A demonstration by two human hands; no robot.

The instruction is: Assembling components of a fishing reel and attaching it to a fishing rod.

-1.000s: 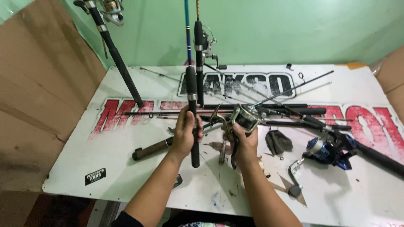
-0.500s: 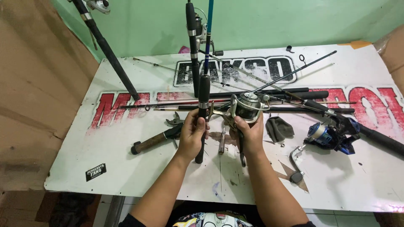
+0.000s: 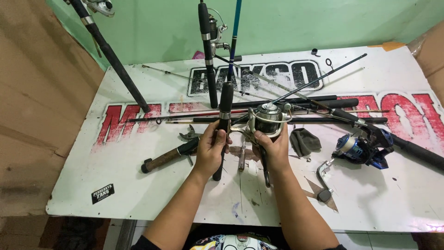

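Rod handle (image 3: pixel 223 118), black, is gripped upright by left hand (image 3: pixel 210 148), fingers wrapped shut; silver spinning reel (image 3: pixel 267 119) is clasped by right hand (image 3: pixel 274 149) just beside it, above white table (image 3: pixel 138 194); blue reel (image 3: pixel 358 150) lies right.

On the table (image 3: pixel 138 194), the left hand (image 3: pixel 210 148) grips a rod (image 3: pixel 225 111) left of the reel (image 3: pixel 267 120) in the right hand (image 3: pixel 274 147). A second reel (image 3: pixel 358 150) lies to the right, a handle (image 3: pixel 169 157) to the left, rods (image 3: pixel 296 104) behind.
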